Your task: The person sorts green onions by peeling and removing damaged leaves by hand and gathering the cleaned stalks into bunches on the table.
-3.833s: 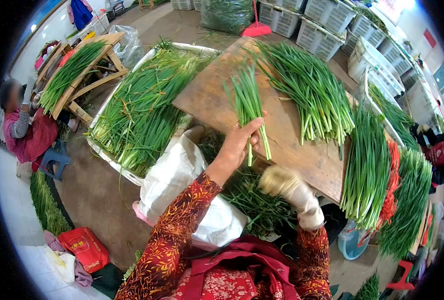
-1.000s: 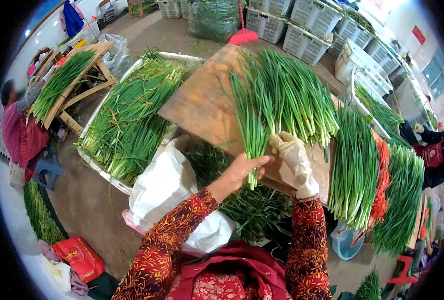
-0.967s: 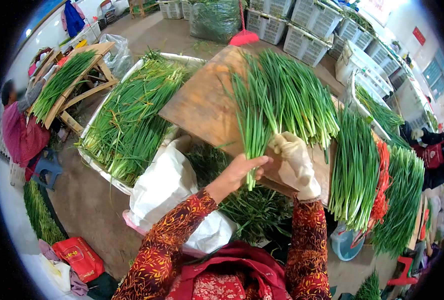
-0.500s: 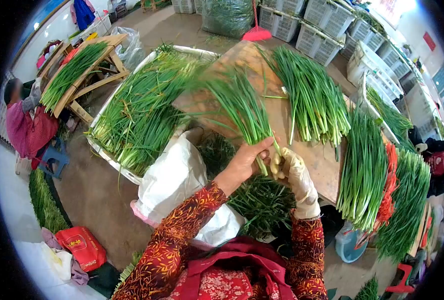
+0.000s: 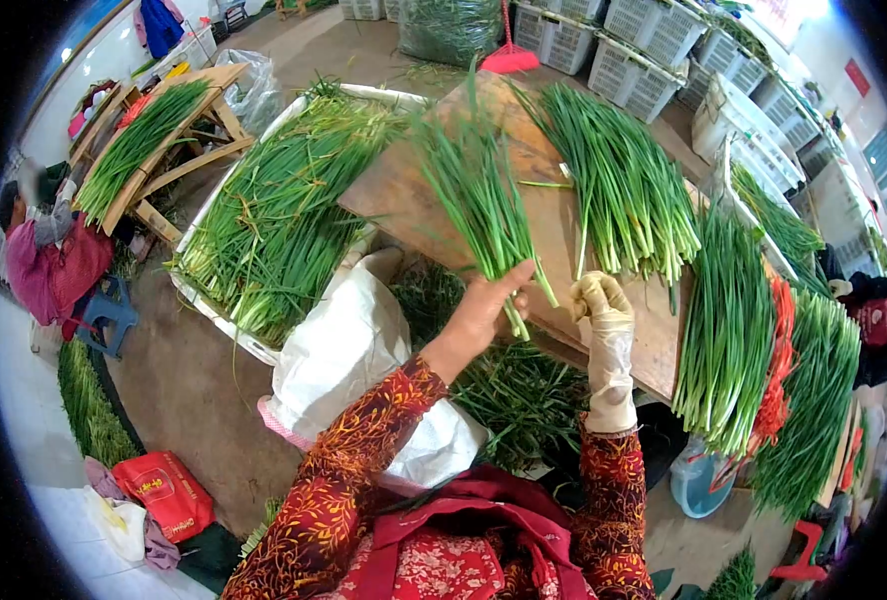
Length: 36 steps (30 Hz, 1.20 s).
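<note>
My bare left hand [image 5: 482,308] is wrapped round a small bunch of garlic chives [image 5: 486,208]. Its leaves point away over the wooden board [image 5: 404,190], blurred at the tips, and the pale stem ends stick out below the fist. Just right of those ends, apart from them, is my right hand [image 5: 605,305] in a cream glove. Its fingers are curled together, and whether anything thin is between them is hidden. A neat pile of chives [image 5: 629,190] lies on the board beyond that hand.
To the left stands a white crate [image 5: 189,290] heaped with loose chives; a white sack [image 5: 344,350] hangs before it. More chives [image 5: 729,340] and red ties [image 5: 779,360] lie right. A co-worker [image 5: 49,255] sits far left by a wooden stand. Plastic crates [image 5: 634,80] are stacked behind.
My right hand has drawn up and away from the stem ends, its fingers curling in. My left hand has shifted slightly left and up with the bunch, whose leaves now stand more upright.
</note>
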Each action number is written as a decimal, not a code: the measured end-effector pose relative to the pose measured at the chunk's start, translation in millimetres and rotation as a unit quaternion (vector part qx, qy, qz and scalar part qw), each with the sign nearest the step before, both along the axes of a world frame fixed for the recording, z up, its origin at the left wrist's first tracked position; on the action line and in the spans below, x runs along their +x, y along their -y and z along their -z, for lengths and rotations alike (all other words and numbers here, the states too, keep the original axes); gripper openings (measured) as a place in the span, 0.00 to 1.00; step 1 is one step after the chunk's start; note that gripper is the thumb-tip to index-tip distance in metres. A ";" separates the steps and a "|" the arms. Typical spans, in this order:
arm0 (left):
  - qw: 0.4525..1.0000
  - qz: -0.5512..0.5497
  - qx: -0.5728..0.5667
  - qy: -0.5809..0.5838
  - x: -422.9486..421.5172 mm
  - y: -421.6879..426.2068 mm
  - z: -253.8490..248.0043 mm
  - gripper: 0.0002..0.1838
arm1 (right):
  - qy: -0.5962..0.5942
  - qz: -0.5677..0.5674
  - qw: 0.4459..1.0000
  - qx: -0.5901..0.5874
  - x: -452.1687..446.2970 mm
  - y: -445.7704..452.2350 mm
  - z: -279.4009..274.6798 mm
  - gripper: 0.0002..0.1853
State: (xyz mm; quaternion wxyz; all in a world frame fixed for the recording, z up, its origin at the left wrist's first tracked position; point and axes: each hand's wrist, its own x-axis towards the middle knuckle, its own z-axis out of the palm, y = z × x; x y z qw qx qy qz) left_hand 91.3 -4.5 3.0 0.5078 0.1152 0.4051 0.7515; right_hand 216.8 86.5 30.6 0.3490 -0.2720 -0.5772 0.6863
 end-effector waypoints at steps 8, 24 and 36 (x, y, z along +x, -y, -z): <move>0.994 0.032 0.023 -0.106 -0.3 3.3 -6.5 0.15 | 0.075 -0.094 0.990 -0.069 -10.3 12.7 -21.5 0.11; 0.994 0.090 0.019 -0.052 -0.5 -1.8 5.8 0.11 | 0.085 0.008 0.990 0.110 -14.0 -1.7 -11.2 0.12; 0.996 0.088 0.022 0.026 5.2 -2.0 -8.7 0.11 | -0.018 -0.024 1.000 -0.007 -10.7 12.2 -16.7 0.07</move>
